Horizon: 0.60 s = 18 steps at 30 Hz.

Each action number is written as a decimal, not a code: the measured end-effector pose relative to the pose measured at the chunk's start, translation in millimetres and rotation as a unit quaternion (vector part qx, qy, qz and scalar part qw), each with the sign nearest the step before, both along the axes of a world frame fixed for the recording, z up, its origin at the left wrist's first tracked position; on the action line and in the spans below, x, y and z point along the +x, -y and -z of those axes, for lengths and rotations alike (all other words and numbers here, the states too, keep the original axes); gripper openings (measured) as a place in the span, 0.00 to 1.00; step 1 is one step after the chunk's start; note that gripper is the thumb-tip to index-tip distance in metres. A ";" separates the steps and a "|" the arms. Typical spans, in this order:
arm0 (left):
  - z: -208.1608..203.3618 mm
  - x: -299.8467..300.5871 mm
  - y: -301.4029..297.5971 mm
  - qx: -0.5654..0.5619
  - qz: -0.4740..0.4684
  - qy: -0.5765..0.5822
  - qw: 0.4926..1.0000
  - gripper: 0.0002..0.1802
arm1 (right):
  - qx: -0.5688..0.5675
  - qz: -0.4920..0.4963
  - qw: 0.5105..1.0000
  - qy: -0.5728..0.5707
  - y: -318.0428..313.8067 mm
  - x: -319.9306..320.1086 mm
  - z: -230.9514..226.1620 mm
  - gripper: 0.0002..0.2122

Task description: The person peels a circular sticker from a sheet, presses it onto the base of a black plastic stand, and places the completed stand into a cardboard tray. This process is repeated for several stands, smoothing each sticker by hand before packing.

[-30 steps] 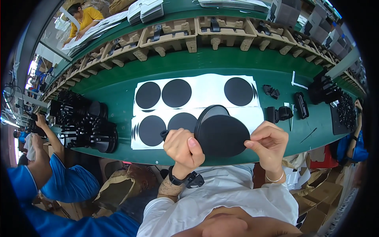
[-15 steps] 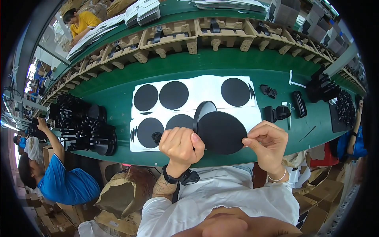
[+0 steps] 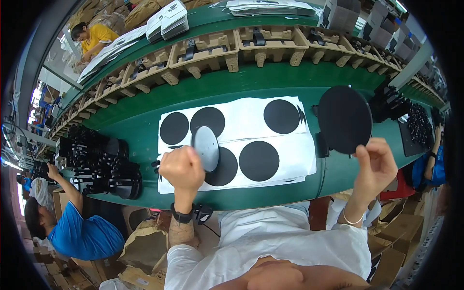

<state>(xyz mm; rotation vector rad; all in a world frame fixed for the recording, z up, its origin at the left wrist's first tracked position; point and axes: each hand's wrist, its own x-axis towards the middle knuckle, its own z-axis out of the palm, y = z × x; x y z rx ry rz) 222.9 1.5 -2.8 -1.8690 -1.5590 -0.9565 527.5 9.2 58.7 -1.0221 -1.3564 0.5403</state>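
Observation:
My left hand [image 3: 183,166] is closed round a black stand with a round base [image 3: 207,149]. The base is tilted up, and its grey underside with small holes shows; most of the stand is hidden in my fist. A large thin black disc [image 3: 345,120] is pinched by its lower edge between the thumb and fingers of my right hand [image 3: 377,164]. It is raised above the right part of the bench, apart from the stand. Below my hands lies a white sheet [image 3: 244,112] bearing several black round pads [image 3: 259,161].
Black stands [image 3: 116,169] are piled at left on the green bench [image 3: 150,193]. Brown moulded trays [image 3: 205,55] with black parts line the far side. More black parts [image 3: 420,125] lie at right. A person in blue [image 3: 87,232] sits at left.
My hands have moved apart: the right one carries the black disc right and up, and the left one has shifted left with the stand. The base's grey underside is now uncovered.

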 end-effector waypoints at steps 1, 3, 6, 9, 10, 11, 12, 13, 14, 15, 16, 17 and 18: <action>1.1 1.8 3.6 -0.008 0.010 0.090 0.996 0.16 | 0.021 -0.021 1.000 -0.003 3.0 2.3 2.0 0.06; 3.2 8.2 9.3 -0.025 0.028 0.266 0.963 0.17 | 0.041 -0.042 0.998 -0.007 2.2 -1.1 10.1 0.07; -3.4 49.6 10.5 0.026 0.090 0.404 0.910 0.19 | 0.000 -0.251 0.961 -0.113 -4.4 -28.4 32.0 0.06; -11.7 73.8 12.9 0.052 0.097 0.461 0.881 0.19 | -0.163 -0.318 0.880 -0.313 -1.3 -43.4 40.7 0.05; -12.8 75.8 14.3 0.065 0.101 0.489 0.864 0.19 | -0.180 -0.328 0.869 -0.324 -0.3 -45.3 44.6 0.05; -13.1 75.4 15.6 0.066 0.099 0.489 0.864 0.19 | -0.198 -0.338 0.857 -0.335 0.7 -46.9 48.0 0.04; -13.2 74.9 16.8 0.062 0.096 0.466 0.877 0.20 | -0.215 -0.347 0.845 -0.345 1.6 -48.2 50.0 0.04; -13.1 74.6 17.8 0.056 0.093 0.443 0.890 0.20 | -0.215 -0.348 0.845 -0.343 2.6 -49.3 51.1 0.04; -13.3 74.2 18.6 0.051 0.090 0.420 0.902 0.20 | -0.223 -0.347 0.845 -0.340 3.2 -50.5 51.9 0.04; -14.0 74.5 18.6 0.052 0.088 0.421 0.901 0.20 | -0.230 -0.346 0.845 -0.338 3.7 -51.4 52.5 0.04; -15.3 75.3 17.8 0.061 0.099 0.429 0.896 0.20 | -0.237 -0.345 0.844 -0.335 3.8 -52.0 52.6 0.04; -16.4 76.3 16.7 0.070 0.110 0.437 0.890 0.20 | -0.238 -0.346 0.844 -0.334 3.7 -52.3 52.4 0.04; -16.8 77.1 16.2 0.079 0.121 0.444 0.884 0.20 | -0.237 -0.345 0.845 -0.332 3.6 -52.3 52.0 0.04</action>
